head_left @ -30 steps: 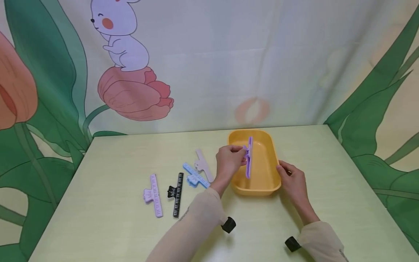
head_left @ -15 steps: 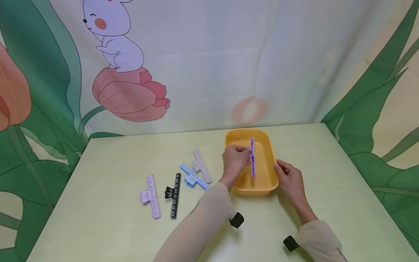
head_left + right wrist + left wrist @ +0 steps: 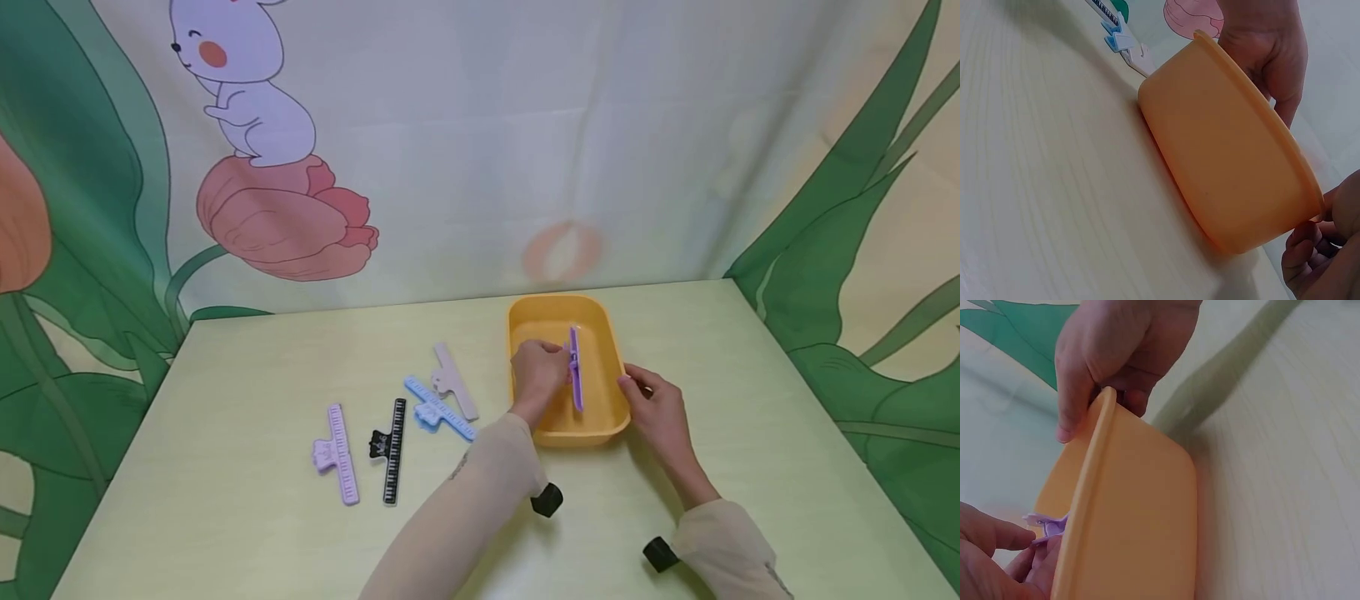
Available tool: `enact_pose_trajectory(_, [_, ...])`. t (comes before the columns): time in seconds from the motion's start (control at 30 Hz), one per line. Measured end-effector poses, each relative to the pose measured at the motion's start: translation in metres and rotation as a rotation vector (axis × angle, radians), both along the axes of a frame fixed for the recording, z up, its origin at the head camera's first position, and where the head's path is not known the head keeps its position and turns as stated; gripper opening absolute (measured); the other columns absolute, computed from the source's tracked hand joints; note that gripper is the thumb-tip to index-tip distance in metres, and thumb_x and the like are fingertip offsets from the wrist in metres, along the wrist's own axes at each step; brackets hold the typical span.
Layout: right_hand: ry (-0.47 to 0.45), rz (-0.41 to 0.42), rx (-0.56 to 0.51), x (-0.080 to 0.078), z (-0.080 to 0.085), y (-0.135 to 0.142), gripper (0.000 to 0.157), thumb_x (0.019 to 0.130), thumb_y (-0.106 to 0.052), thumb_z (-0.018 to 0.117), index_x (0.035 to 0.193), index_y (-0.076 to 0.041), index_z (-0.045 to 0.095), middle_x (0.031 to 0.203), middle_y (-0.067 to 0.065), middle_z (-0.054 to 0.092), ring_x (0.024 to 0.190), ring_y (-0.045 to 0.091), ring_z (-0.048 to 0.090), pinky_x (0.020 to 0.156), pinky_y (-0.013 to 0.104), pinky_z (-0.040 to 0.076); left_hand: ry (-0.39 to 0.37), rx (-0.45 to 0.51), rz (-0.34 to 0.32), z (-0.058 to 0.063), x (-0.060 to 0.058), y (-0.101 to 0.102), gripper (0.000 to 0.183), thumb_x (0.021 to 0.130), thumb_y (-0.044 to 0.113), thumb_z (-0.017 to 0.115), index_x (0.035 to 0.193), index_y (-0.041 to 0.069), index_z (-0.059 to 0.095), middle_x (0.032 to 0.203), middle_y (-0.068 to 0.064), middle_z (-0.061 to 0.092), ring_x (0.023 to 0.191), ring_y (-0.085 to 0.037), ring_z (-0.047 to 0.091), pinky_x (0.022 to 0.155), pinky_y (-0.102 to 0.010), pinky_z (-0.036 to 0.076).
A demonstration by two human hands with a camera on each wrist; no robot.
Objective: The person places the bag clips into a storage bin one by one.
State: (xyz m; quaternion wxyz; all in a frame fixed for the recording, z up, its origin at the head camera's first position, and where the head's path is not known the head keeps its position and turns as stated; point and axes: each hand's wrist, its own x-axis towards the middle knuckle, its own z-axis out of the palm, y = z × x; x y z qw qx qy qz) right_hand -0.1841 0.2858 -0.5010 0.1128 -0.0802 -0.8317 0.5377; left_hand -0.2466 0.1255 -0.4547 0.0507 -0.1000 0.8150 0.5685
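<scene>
My left hand (image 3: 540,373) reaches over the near-left wall of a yellow plastic tray (image 3: 581,437) and pinches a purple clip (image 3: 575,375) by its handle. The clip's long bar stands edge-on, inside the tray's outline. In the left wrist view, thumb and fingers squeeze the handles of the purple clip (image 3: 1049,527) beside the rim. On the tray's other side, my right hand (image 3: 660,408) grips the right rim, thumb inside and fingers outside. From the right wrist, the tray wall (image 3: 1229,144) hides the clip.
Left of the tray lie several more long-bar clips: a grey one (image 3: 456,383), a blue one (image 3: 442,410), a black one with piano-key markings (image 3: 393,454) and a lilac one (image 3: 342,454). A printed curtain (image 3: 450,150) hangs behind the table.
My left hand has lowered the purple clip deeper into the tray. The right hand keeps its grip on the rim. The whole scene has shifted slightly left in view.
</scene>
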Motion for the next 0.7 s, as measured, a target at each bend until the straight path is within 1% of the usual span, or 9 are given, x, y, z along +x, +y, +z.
enact_pose_trajectory(0.1, [-0.012,-0.002,0.000,0.000,0.001,0.000,0.037,0.105,-0.011,0.061,0.135,0.011,0.061,0.131,0.028,0.064,0.108,0.034,0.065,0.076,0.007,0.049,-0.006,-0.030,0.005,-0.001,-0.002,0.003,0.016,0.095,0.011,0.069,0.099,-0.002,0.079,0.076,-0.007,0.071,0.062,-0.016,0.066,0.058,-0.024,0.053])
enact_pose_trajectory(0.2, [-0.022,0.001,-0.004,-0.001,0.001,0.001,0.038,0.105,-0.011,0.061,0.136,0.011,0.061,0.133,0.028,0.064,0.108,0.033,0.065,0.075,0.008,0.049,-0.010,-0.069,0.014,-0.002,-0.003,0.005,0.015,0.095,0.011,0.070,0.098,0.000,0.079,0.083,-0.009,0.073,0.073,-0.019,0.068,0.066,-0.027,0.056])
enact_pose_trajectory(0.3, [-0.020,0.001,-0.004,-0.002,0.001,0.001,0.038,0.105,-0.012,0.061,0.135,0.011,0.061,0.132,0.028,0.064,0.106,0.031,0.065,0.074,0.008,0.050,-0.010,-0.087,0.023,-0.004,-0.005,0.006,0.015,0.094,0.011,0.070,0.098,0.000,0.079,0.090,-0.012,0.075,0.082,-0.023,0.069,0.073,-0.031,0.058])
enact_pose_trajectory(0.4, [-0.022,-0.001,-0.001,-0.002,0.000,0.001,0.038,0.105,-0.012,0.061,0.135,0.010,0.062,0.131,0.027,0.065,0.103,0.029,0.065,0.074,0.009,0.050,-0.008,-0.098,0.025,-0.005,-0.006,0.007,0.015,0.095,0.010,0.069,0.098,-0.001,0.079,0.096,-0.013,0.075,0.087,-0.025,0.069,0.077,-0.033,0.058])
enact_pose_trajectory(0.5, [-0.032,-0.004,-0.009,-0.003,0.000,0.002,0.038,0.105,-0.013,0.061,0.136,0.009,0.062,0.131,0.026,0.065,0.103,0.029,0.064,0.074,0.009,0.050,-0.011,-0.105,0.017,-0.006,-0.006,0.007,0.015,0.094,0.009,0.069,0.098,-0.001,0.080,0.093,-0.013,0.075,0.085,-0.025,0.070,0.075,-0.032,0.058])
enact_pose_trajectory(0.63, [-0.044,-0.004,-0.020,-0.002,-0.001,0.002,0.038,0.105,-0.013,0.061,0.136,0.009,0.062,0.132,0.026,0.064,0.105,0.031,0.065,0.074,0.009,0.050,-0.014,-0.110,0.007,-0.007,-0.005,0.010,0.015,0.093,0.008,0.069,0.097,-0.001,0.080,0.081,-0.010,0.073,0.075,-0.022,0.070,0.068,-0.028,0.057])
enact_pose_trajectory(0.7, [-0.049,-0.004,-0.027,-0.002,0.000,0.002,0.038,0.105,-0.013,0.061,0.136,0.009,0.061,0.131,0.027,0.064,0.105,0.032,0.065,0.074,0.009,0.050,-0.016,-0.114,0.006,-0.008,-0.005,0.011,0.014,0.093,0.008,0.070,0.096,-0.001,0.080,0.078,-0.009,0.072,0.071,-0.020,0.069,0.065,-0.026,0.056])
